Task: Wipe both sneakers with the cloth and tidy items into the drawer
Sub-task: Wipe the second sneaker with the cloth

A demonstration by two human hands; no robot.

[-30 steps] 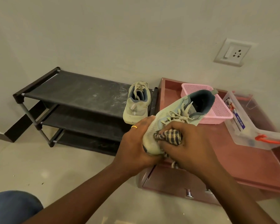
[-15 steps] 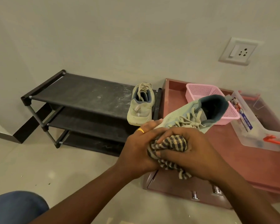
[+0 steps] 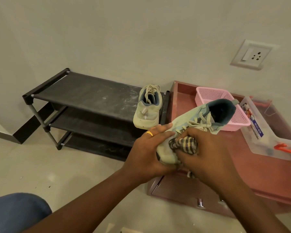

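knee: a knee in blue denim (image 3: 15, 214) is showing at the bottom left corner, over the pale tiled floor (image 3: 65, 169).
left hand: the left hand (image 3: 146, 153), wearing a gold ring (image 3: 149, 133), is gripping the toe end of the held shoe from the side, fingers stretching along its upper and thumb curling under.
right hand: the right hand (image 3: 207, 158) is bunching the cloth in curled fingers and pressing it onto the shoe's toe.
cloth: the dark-and-cream checked cloth (image 3: 183, 144) is lying crumpled between the right hand and the toe.
held sneaker: the pale green mesh lace-up sneaker (image 3: 191, 118) is tilting heel-up in the air above the drawer's front left corner.
drawer: the reddish-brown wooden drawer (image 3: 252, 162) with metal knobs (image 3: 201, 203) is standing open on the floor.
in the drawer: a pink perforated plastic basket (image 3: 213, 96) and a clear plastic box with a red latch (image 3: 262, 142) are sitting side by side towards the back.
second sneaker: the matching pale sneaker (image 3: 148, 111) is resting on the right end of the top shelf, heel facing the camera.
rack: the black three-tier shoe rack (image 3: 84, 98) is standing just left of the drawer, against the wall.
wall: a white switch-and-socket plate (image 3: 252, 54) is sitting above the drawer.
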